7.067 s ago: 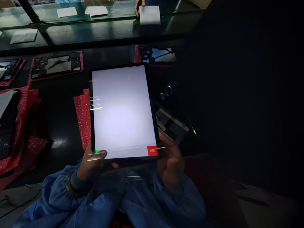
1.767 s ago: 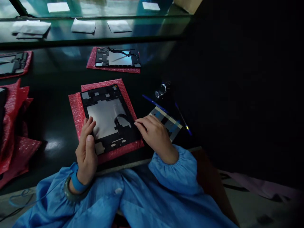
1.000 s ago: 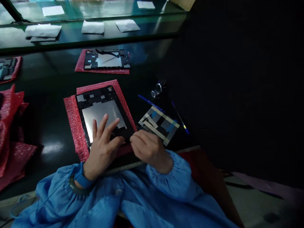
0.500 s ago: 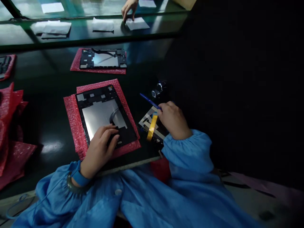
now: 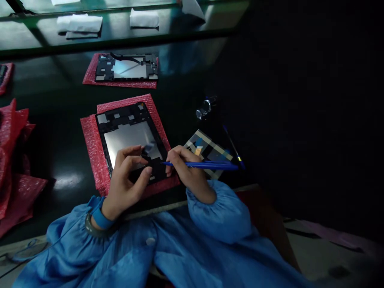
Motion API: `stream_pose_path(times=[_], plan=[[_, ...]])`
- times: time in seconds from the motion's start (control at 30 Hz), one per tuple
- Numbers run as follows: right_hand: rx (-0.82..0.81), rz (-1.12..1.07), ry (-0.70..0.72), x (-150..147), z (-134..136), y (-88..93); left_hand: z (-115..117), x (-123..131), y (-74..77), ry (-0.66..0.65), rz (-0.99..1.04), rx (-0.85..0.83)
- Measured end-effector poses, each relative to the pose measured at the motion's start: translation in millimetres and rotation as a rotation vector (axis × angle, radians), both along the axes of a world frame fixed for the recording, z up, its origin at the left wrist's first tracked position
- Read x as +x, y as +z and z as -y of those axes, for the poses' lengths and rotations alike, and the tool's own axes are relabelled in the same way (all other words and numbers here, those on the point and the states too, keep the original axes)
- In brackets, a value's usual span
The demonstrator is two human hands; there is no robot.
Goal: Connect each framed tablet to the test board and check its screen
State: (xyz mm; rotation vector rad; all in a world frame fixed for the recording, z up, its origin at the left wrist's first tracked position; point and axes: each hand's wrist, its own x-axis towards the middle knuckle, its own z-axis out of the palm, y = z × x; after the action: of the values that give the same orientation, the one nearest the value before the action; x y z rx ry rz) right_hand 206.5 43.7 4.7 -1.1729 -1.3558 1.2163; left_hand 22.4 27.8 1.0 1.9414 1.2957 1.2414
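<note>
An opened tablet body (image 5: 126, 134), black with a bare silver plate, lies on pink bubble wrap (image 5: 91, 140) in front of me. My left hand (image 5: 127, 176) is over its near part, thumb and fingers apart. A dark flap or cable (image 5: 148, 149) sticks up by the left fingertips; whether they touch it I cannot tell. My right hand (image 5: 187, 170) is closed around a slim blue pointed tool (image 5: 216, 165), its tip directed left over the tablet's near right corner. Under and behind that hand is a clear sheet with tape strips (image 5: 217, 149).
Another opened tablet (image 5: 129, 68) rests on pink wrap farther back. Crumpled pink bubble wrap (image 5: 18, 160) is at left. A shiny metal item (image 5: 205, 110) and a blue pen-like stick (image 5: 234, 146) are at right. Folded white cloths (image 5: 79, 25) sit on the back ledge.
My right hand has moved left and nearer to me, turning the blue tool tip-left over the tablet. My left thumb and fingers have spread. Another person's hand at the back has left view.
</note>
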Motion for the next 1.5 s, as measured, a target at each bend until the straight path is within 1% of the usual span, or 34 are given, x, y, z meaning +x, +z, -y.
stream_pose_path(times=[0.03, 0.1, 0.2, 0.3, 0.43, 0.5, 0.57, 0.63, 0.67, 0.73, 0.77, 0.8, 0.87, 0.93, 1.0, 1.1, 1.23, 1.33, 1.4, 1.43, 1.5], plan=[[-0.027, 0.023, -0.015, -3.0, -0.6, -4.8, 1.2, -0.4, 0.8, 0.015, 0.031, 0.027], [-0.032, 0.088, -0.054, -6.5, -1.9, -11.5, 3.4, -1.1, 0.9, 0.059, 0.047, 0.082], [0.050, 0.194, -0.067, -7.9, -3.0, -14.7, 4.5, -1.6, -1.6, 0.152, 0.006, 0.124], [0.131, 0.287, -0.061, -8.5, -3.1, -16.1, 3.7, -1.1, -3.4, 0.233, -0.056, 0.131], [0.115, 0.278, -0.095, -12.0, -1.5, -18.7, 3.2, 0.0, -2.5, 0.221, -0.099, 0.132], [0.100, 0.253, -0.092, -11.8, -1.5, -16.0, 3.6, 0.0, -1.7, 0.207, -0.099, 0.138], [0.088, 0.220, -0.113, -5.3, -4.5, -8.2, 4.0, -0.6, -1.4, 0.202, -0.086, 0.137], [0.127, 0.247, -0.232, 10.1, -11.8, 3.2, 4.6, -1.7, -1.5, 0.203, -0.069, 0.129], [0.170, 0.309, -0.319, 21.0, -17.1, 9.2, 4.9, -2.3, -1.5, 0.203, -0.061, 0.126], [0.270, 0.548, -0.481, 46.0, -30.0, 18.5, 5.9, -3.6, -1.2, 0.205, -0.045, 0.124], [0.285, 0.700, -0.520, 58.4, -37.1, 20.9, 6.4, -4.2, -0.9, 0.205, -0.039, 0.122], [0.276, 0.847, -0.530, 69.6, -44.5, 21.5, 7.0, -4.8, -0.5, 0.204, -0.036, 0.119], [0.246, 1.072, -0.482, 86.4, -59.5, 17.3, 8.0, -6.0, 0.3, 0.202, -0.037, 0.112], [0.218, 1.168, -0.413, 94.9, -75.2, 8.2, 8.5, -7.1, 0.7, 0.201, -0.040, 0.114], [0.191, 1.181, -0.368, 97.1, -91.0, -2.1, 8.3, -7.9, 0.2, 0.198, -0.037, 0.123], [0.160, 1.164, -0.349, 95.9, -111.0, -14.1, 8.1, -8.0, -1.5, 0.199, -0.039, 0.131], [0.176, 1.132, -0.374, 98.7, -124.2, -19.7, 10.7, -9.7, -1.0, 0.206, -0.077, 0.131], [0.144, 1.132, -0.370, 99.8, -122.6, -16.4, 8.3, -21.3, 1.4, 0.164, -0.167, 0.129], [0.158, 1.120, -0.372, 92.7, -112.2, -11.0, -2.1, -35.5, 1.4, 0.111, -0.291, 0.113], [0.206, 1.109, -0.373, 85.5, -102.8, -7.8, -11.1, -43.7, 0.9, 0.090, -0.363, 0.100], [0.393, 1.082, -0.343, 64.8, -75.3, -2.0, -36.3, -59.7, -0.6, 0.089, -0.504, 0.070]])
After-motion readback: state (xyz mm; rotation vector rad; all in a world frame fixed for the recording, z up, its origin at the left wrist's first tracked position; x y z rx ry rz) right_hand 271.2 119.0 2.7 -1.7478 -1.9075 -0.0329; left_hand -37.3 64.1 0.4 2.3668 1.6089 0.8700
